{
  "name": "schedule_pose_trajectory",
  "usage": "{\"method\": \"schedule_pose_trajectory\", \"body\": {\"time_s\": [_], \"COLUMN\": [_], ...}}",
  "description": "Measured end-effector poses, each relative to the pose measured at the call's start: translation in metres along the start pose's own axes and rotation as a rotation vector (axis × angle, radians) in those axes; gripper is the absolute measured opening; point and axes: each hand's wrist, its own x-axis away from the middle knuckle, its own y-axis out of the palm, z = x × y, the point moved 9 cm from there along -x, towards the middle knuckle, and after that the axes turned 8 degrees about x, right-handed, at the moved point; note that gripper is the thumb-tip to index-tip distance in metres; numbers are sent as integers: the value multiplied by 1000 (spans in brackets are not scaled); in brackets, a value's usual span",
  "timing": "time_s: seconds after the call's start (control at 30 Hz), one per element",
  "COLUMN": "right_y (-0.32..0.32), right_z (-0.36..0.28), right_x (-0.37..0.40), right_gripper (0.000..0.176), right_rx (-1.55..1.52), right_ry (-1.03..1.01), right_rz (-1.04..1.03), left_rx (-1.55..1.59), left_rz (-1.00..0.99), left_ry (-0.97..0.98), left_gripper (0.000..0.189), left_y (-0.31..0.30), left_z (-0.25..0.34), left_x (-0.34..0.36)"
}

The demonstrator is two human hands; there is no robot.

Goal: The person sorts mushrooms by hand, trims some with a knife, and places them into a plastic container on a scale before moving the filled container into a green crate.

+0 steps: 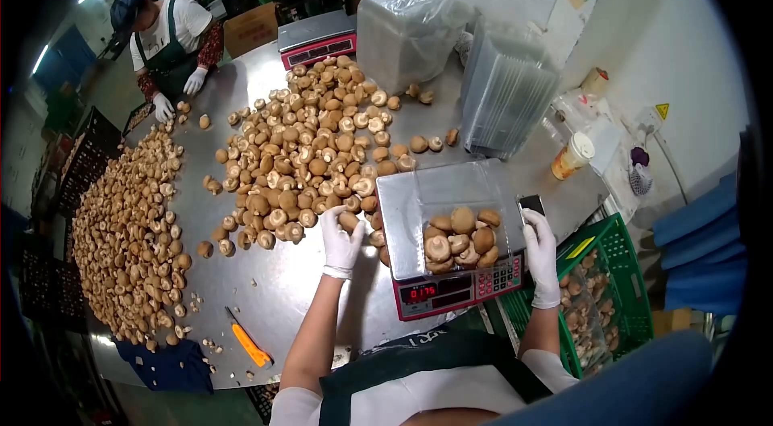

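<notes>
My gloved left hand [340,242] is closed around a brown mushroom [348,221] at the near edge of a large mushroom pile [302,144]. To its right, a clear plastic tray [407,241] lies on a red electronic scale [439,295] with lit red digits. Several brown mushrooms [460,242] sit bunched in the tray's near right part. My gloved right hand [541,255] rests at the right edge of the scale, its fingers extended and nothing visible in them. A small dark object [531,204] is just beyond those fingertips.
Stacked clear trays [509,88] and a paper cup [572,156] stand beyond the scale. A green crate [636,281] with packed mushrooms is at right. An orange-handled knife [248,344] lies near another mushroom heap [129,233]. Across the table, a gloved co-worker [173,39] handles mushrooms.
</notes>
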Motion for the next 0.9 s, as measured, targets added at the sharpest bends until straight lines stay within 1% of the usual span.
{"method": "schedule_pose_trajectory", "body": {"time_s": [0.07,0.2,0.23,0.27,0.33,0.4,0.47,0.5,0.53,0.57,0.6,0.67,0.7,0.73,0.77,0.8,0.83,0.87,0.9], "right_y": [9,14,13,12,8,6,5,6,8,15,23,43,52,56,71,84,70,63,53], "right_z": [-2,-9,-9,-8,-5,-1,1,2,5,14,24,40,48,53,63,65,41,33,22], "right_x": [3,4,5,5,4,5,1,-3,-7,-15,-23,-44,-55,-65,-72,-76,-77,-77,-77], "right_gripper": [26,27,27,27,27,28,28,29,29,31,33,36,38,38,40,42,45,45,44], "right_rx": [-1,56,56,52,47,22,-34,-87,-91,-196,-301,-255,-209,-207,-350,-493,-576,-573,-743], "right_ry": [-19,-77,-78,-69,-59,-35,1,34,41,78,113,131,145,142,220,295,294,281,180], "right_rz": [-46,-83,-74,-78,-68,-81,-78,-88,-74,-68,-61,-66,-86,-74,-174,-277,-233,-238,-202], "left_rx": [161,274,237,239,-41,-180,-264,-318,-356,-426,-490,-728,-721,-641,-560,-555,-373,-192,23], "left_rz": [-99,-305,-305,-310,-163,-108,-44,-56,-70,-84,-162,-205,-206,-136,-65,-59,-97,-129,-176], "left_ry": [-4,94,167,175,284,242,197,107,39,70,-6,64,79,65,47,53,50,47,-84], "left_gripper": [45,48,46,46,45,45,44,44,43,47,52,56,56,57,59,59,56,54,51], "left_y": [23,57,60,61,45,22,-5,-18,-29,-36,-40,-42,-38,-40,-43,-38,-28,-18,-6], "left_z": [27,111,117,115,109,87,38,12,-27,-41,-73,-90,-81,-62,-44,-25,-7,11,14], "left_x": [-6,-9,-9,-10,-14,-13,-1,7,17,29,41,62,58,57,57,56,55,58,64]}}
